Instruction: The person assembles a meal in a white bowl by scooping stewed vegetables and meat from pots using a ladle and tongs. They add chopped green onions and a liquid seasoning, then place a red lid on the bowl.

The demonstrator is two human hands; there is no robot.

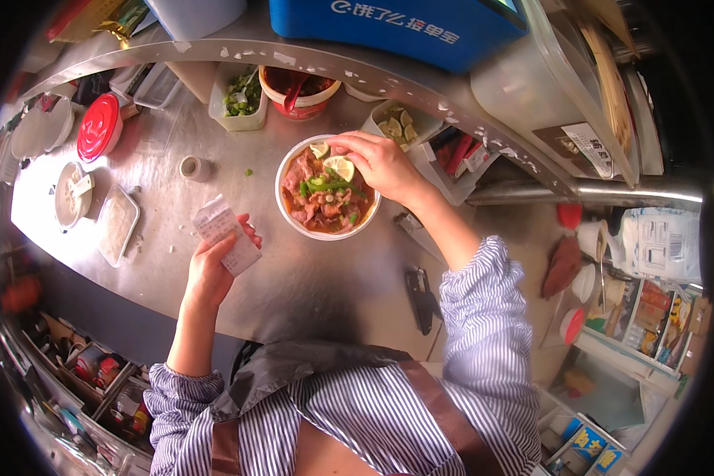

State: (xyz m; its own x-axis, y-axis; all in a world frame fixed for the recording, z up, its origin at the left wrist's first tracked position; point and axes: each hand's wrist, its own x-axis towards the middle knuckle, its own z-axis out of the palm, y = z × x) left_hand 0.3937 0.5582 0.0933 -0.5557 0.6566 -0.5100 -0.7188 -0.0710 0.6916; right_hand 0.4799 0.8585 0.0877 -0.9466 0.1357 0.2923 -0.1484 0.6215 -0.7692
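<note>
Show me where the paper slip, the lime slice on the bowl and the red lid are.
paper slip (224, 232), head view, on the middle of the printed face held in the left hand (212, 270).
lime slice (341, 167), head view, on its pale flesh by the right hand (381, 163).
red lid (98, 127), head view, on its ribbed top.

head camera looks steeply down — close over the steel counter (293, 278).

A round red plastic lid (97, 125) lies on the steel counter (309, 278), near a white tape roll (193, 167) and black scissors (420, 297).
</note>
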